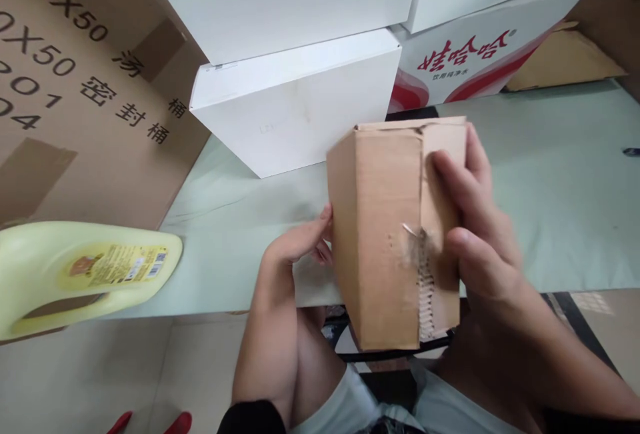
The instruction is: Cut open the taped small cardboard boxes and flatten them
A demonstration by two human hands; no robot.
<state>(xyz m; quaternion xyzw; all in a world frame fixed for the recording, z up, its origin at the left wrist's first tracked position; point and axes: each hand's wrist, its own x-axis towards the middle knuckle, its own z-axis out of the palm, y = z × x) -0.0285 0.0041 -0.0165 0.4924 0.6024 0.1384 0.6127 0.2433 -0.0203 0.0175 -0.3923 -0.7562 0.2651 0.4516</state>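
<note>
Brown carton (387, 241), tilted, on the near side of the low white box (300, 114), by its right end; impossible to tell whether resting anywhere on the worktop (200, 214). Held at one side by the right hand (480, 234), with thumb and forefinger spread on the front panel and another finger round the edge. Touched on the opposite side by the left hand (305, 237), with fingers partly hidden behind the cardboard; impossible to tell how hard pressed. Down the front panel, a ragged seam (426, 301), probably the weakest spot. Best to bear on the flat, sound walls from both sides, squeeze evenly, and avoid pinching along the tear. Turn slowly, keeping corners off the low white box. Right of that box, farther back, a red-lettered carton (465, 64); to its left, a large printed carton (150, 77); to its left and nearer, a yellow jug (110, 267).
</note>
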